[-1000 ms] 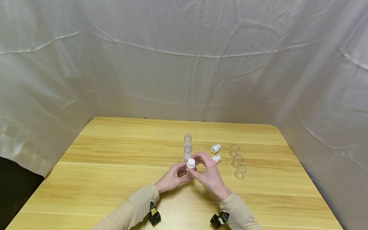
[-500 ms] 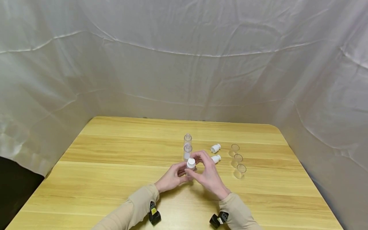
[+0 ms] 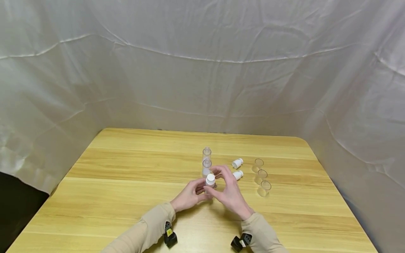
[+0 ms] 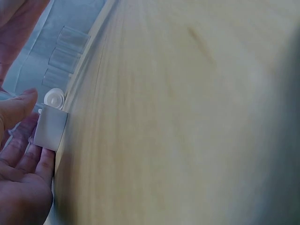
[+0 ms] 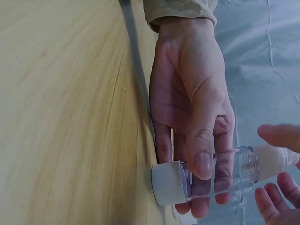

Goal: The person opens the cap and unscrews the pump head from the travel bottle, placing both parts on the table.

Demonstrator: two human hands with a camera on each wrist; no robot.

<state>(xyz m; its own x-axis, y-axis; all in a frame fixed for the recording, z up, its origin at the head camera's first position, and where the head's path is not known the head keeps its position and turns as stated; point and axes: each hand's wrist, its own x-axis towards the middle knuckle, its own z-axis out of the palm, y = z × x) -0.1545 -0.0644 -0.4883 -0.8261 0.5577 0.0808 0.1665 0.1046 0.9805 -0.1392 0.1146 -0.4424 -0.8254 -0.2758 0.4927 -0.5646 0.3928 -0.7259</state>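
Note:
In the middle of the table, my left hand (image 3: 188, 195) holds a clear plastic bottle (image 5: 247, 164) upright round its body. A white base (image 5: 169, 183) closes the bottle's lower end, close to the tabletop. On its upper end sits a white pump top (image 3: 210, 178). Thumb and fingers of my right hand (image 3: 231, 195) curl round this top; the right wrist view catches only their tips at its edge. Just behind the hands stand two clear bottles (image 3: 206, 168) without white tops. Two white pump tops (image 3: 237, 163) lie on their sides to the right.
Three clear cup-like caps (image 3: 264, 189) stand in a row further right, also visible as clear caps (image 4: 63, 58) in the left wrist view. The wooden table (image 3: 126, 168) ends at pale hanging cloth (image 3: 190, 88) at the back and sides.
Over the last second my right thumb and fingers have shifted very slightly round the white top. The left hand, the bottle and the other things stay where they were.

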